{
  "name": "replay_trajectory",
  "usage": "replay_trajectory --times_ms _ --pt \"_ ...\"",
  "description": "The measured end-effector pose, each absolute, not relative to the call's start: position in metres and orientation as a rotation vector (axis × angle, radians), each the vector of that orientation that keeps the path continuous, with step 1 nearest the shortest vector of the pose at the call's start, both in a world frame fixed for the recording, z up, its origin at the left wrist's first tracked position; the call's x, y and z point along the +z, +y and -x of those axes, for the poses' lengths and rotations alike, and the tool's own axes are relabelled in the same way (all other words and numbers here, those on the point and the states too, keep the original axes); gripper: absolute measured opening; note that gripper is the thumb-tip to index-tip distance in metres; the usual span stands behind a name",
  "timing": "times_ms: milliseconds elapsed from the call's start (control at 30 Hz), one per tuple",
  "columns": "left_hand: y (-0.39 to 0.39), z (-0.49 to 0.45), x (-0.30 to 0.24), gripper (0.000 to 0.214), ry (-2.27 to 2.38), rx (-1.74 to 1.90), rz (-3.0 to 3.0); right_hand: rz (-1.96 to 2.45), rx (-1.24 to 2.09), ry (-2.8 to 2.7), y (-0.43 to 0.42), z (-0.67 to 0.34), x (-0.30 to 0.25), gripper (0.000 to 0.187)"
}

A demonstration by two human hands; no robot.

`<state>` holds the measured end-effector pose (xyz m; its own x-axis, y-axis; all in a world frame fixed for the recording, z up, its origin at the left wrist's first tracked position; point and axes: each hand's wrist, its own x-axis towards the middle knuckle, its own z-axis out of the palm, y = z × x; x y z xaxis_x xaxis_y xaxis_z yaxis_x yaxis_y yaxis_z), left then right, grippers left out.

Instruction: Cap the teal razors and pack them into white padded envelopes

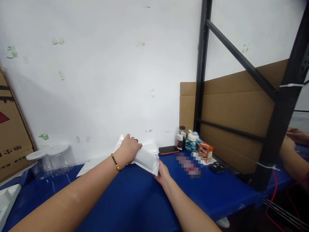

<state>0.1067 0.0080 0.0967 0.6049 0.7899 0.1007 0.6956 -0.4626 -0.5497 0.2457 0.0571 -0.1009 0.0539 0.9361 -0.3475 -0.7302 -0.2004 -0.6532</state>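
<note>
A white plastic bag [147, 159] lies on the blue table [135, 199] near the wall, on top of more flat white bags [151, 146]. My left hand [129, 149] rests on the bag's left end, fingers curled over it; a bracelet sits on the wrist. My right hand [163, 174] holds the bag's right lower corner from below, fingers hidden behind the plastic.
Two clear plastic jars [51, 161] stand at the left. A phone [168, 149], a dark bottle [181, 138], a blue-capped bottle [192, 141] and an orange box [206, 151] stand at the right by cardboard [231, 112] and a black rack [282, 106]. Another person's hands [295, 137] show at far right.
</note>
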Motion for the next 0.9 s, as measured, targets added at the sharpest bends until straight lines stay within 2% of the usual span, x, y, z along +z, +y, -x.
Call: replay_trajectory --times_ms 200,533,767,900 --pt "0.003 -0.085 0.098 0.069 -1.332 0.238 2.347 1.292 1.058 -0.86 0.06 -0.258 -0.109 0.035" --pt "-0.001 -0.016 0.074 0.07 -1.538 0.463 2.227 1.631 0.51 -1.281 0.063 -0.287 -0.112 0.036" --pt "-0.006 -0.015 0.084 0.047 -1.317 0.169 2.126 1.761 0.286 -1.49 0.056 -0.266 -0.111 0.03" --pt "-0.011 -0.019 0.095 0.043 -1.278 0.158 2.06 1.881 0.119 -1.652 0.051 -0.255 -0.11 0.035"
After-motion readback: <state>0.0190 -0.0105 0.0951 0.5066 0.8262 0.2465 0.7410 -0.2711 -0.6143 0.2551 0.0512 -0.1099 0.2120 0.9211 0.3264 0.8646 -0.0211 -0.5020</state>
